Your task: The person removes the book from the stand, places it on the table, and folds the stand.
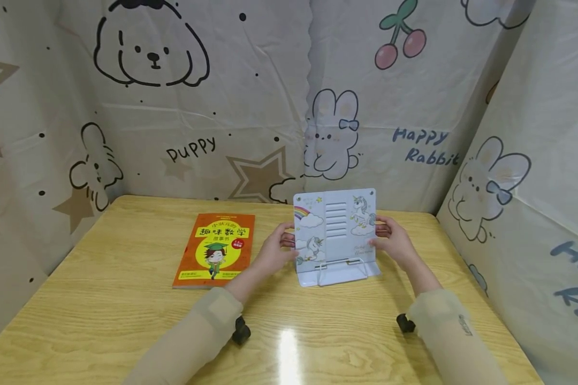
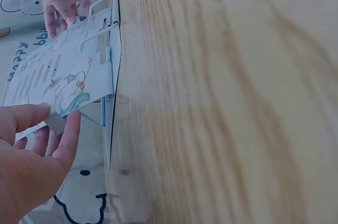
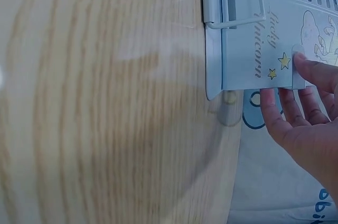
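A pale blue-white metal book stand (image 1: 337,235) with unicorns, a rainbow and slots stands tilted back on the table. A wire page holder (image 1: 343,270) crosses its lower front, above the ledge. My left hand (image 1: 275,250) pinches the stand's left edge; in the left wrist view its thumb (image 2: 31,114) is on a small tab at the front, with fingers behind. My right hand (image 1: 396,243) holds the opposite edge in the same manner, thumb (image 3: 317,72) on the front tab and fingers at the edge and behind it.
An orange book (image 1: 215,251) with a cartoon figure in a green cap lies flat to the left of the stand, cover up. The wooden table (image 1: 125,321) is bordered by a printed cloth (image 1: 250,107) at the back and sides.
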Tool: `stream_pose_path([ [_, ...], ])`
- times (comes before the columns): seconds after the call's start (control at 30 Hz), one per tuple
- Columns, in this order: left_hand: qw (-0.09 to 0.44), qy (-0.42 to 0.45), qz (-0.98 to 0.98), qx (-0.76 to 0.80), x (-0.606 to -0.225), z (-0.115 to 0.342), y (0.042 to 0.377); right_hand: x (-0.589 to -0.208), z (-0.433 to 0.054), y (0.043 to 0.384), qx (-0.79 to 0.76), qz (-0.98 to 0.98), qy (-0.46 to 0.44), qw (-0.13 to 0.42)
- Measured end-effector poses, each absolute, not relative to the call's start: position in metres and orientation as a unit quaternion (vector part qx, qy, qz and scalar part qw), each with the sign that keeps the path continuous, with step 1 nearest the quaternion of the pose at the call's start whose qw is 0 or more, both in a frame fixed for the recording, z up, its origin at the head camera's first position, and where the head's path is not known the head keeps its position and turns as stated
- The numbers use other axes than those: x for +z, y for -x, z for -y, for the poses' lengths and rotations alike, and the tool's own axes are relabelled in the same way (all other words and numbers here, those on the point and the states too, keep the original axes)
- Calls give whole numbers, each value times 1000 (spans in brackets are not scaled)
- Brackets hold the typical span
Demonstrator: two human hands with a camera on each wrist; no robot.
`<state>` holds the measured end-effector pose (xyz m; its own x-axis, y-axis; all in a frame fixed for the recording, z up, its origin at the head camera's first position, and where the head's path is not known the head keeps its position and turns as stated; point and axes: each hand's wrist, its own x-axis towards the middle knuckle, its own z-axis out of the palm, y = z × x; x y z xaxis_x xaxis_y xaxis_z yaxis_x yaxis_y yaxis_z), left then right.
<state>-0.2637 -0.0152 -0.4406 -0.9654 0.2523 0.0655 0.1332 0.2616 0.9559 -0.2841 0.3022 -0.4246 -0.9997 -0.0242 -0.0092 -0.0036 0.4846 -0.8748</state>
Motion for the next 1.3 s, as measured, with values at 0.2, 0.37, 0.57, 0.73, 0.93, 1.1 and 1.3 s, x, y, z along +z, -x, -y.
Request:
stream_pose_path([
  [0.2, 47, -124, -790, 599, -441, 16, 262, -425, -301, 287, -498, -867, 16, 7],
  [0.37, 41, -124, -787, 603, -442, 17, 260, -427, -300, 291, -493, -869, 27, 0],
  [0.57, 42, -119, -789, 601, -441, 16, 257, -426, -298, 293, -480, -877, 23, -2],
  [0.73, 42, -115, -790, 601, -441, 15, 256, -427, -297, 295, -477, -879, 21, 0],
  [0.93, 44, -109, -792, 599, -441, 15, 253, -429, -297, 298, -474, -881, 12, 2],
  [1.1, 39, -110, -795, 595, -442, 15, 250, -430, -295, 300, -473, -881, 12, 1],
  [1.3, 35, -111, -796, 594, -443, 14, 246, -431, -295, 302, -473, -880, 31, -8],
])
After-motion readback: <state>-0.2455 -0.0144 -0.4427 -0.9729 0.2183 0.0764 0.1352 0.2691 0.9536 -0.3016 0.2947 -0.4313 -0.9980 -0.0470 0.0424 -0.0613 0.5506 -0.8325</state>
